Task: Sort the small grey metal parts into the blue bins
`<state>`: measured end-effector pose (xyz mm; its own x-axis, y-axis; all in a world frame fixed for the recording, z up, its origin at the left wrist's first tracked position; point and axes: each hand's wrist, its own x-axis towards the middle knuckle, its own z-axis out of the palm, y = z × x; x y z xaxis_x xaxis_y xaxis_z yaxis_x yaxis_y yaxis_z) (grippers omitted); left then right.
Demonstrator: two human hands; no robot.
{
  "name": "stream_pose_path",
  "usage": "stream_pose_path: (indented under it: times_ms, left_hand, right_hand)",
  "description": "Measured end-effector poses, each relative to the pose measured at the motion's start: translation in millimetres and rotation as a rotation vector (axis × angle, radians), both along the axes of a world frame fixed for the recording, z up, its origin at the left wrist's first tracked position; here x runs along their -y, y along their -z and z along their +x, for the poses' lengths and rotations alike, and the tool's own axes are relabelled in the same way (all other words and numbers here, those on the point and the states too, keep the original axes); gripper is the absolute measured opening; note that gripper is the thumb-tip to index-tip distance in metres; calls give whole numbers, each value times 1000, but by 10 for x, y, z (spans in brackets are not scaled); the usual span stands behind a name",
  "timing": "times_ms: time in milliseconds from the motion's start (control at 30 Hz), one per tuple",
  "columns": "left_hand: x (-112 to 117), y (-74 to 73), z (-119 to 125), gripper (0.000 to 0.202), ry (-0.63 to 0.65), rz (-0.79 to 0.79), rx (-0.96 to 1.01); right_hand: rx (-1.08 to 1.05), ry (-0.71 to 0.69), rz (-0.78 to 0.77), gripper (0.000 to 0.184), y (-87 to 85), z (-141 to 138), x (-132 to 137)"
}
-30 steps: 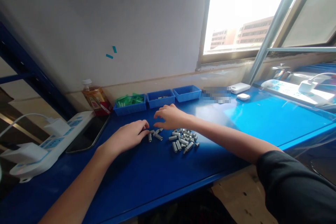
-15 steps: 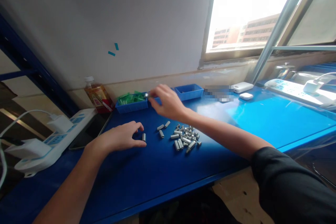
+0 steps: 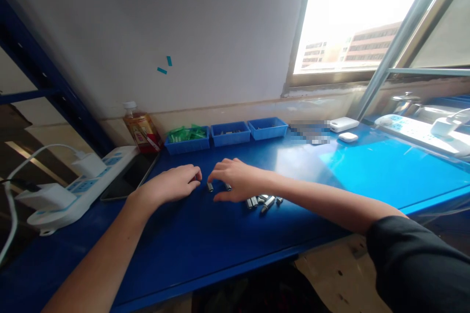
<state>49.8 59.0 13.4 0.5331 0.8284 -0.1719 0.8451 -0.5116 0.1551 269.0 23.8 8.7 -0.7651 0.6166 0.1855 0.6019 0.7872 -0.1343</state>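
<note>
My right hand (image 3: 240, 179) is over the blue table with thumb and fingers apart, nothing held in it. Just off its fingertips a small silver hex standoff (image 3: 210, 187) rests on the table, and another standoff (image 3: 228, 187) shows between its fingers and thumb. My left hand (image 3: 176, 182) is left of the first standoff, not touching it; its fingers curl loosely, with a small gap to the thumb. Beyond my right palm, a pile of standoffs and screws (image 3: 269, 204) is partly hidden by the hand and forearm.
Along the wall stand three blue trays: one with green pieces (image 3: 188, 145), a middle one (image 3: 232, 140) with small metal parts, and a right one (image 3: 268, 132). A drink bottle (image 3: 141, 129), dark phone (image 3: 128, 178) and power strip (image 3: 90, 186) are at left. White cases (image 3: 344, 124) lie right.
My right hand has come down from the trays toward the standoffs and opened; the small silver piece it held is gone from it. My left hand has drawn back slightly from the near standoff.
</note>
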Motion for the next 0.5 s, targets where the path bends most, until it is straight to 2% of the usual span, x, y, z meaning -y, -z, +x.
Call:
stream_pose_path:
  times_ms: [100,200,267,400,500]
  left_hand:
    - [-67,26,-57,23,-26,13,4]
    - [-100,40,-56,25,-28,20,-1]
    - [-100,35,-46,24,-19,16,3]
    - [-104,12,-62,26,-40,-15,7]
    - [-140,11,-95,33,-82,-17,-4]
  right_hand:
    - [45,-107,-34,19,114,-156,65]
    - [1,-75,2,12,171,-247,-3]
    - [-31,-58,42,15,186,-288,-38]
    - [-39,-109,89,40,155,-361,-11]
    - [14,-202,88,38,126,-423,36]
